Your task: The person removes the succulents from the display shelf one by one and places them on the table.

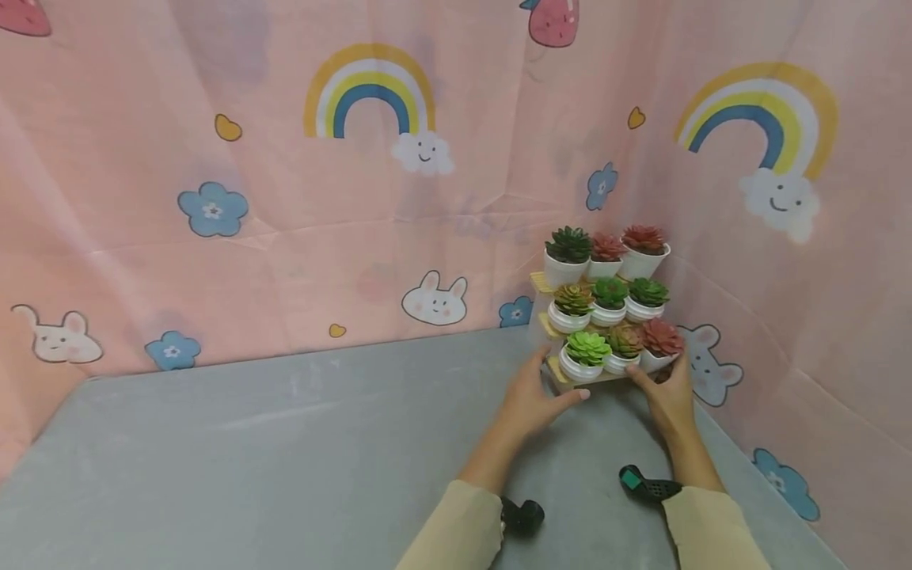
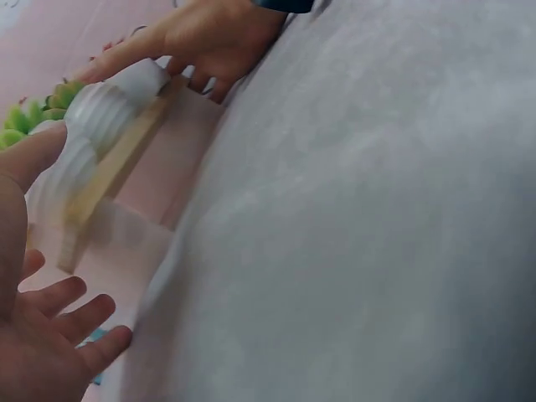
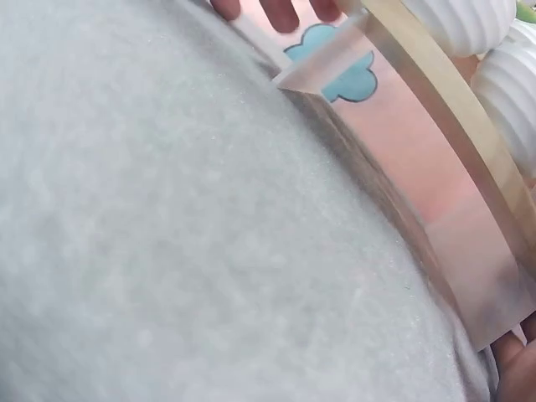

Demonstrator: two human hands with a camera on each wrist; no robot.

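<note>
A three-tier display stand [image 1: 559,372] with light wooden shelves and clear supports holds several artificial succulents [image 1: 609,293] in white pots. My right hand [image 1: 673,396] grips its right end, the thumb at the front by the lowest row and the fingers around the side. At the left end is my left hand [image 1: 530,404], thumb stretched across the front. The left wrist view shows this left hand [image 2: 50,327] with its fingers spread beside the wooden shelf edge [image 2: 126,151]. In the right wrist view, right fingertips [image 3: 509,360] lie against the lower clear support [image 3: 477,293].
A grey cloth-covered table [image 1: 285,459] spreads to the left and front. Pink printed curtains [image 1: 285,182] rise behind it and along the right, close to the stand. Black devices [image 1: 523,516] are strapped on both wrists.
</note>
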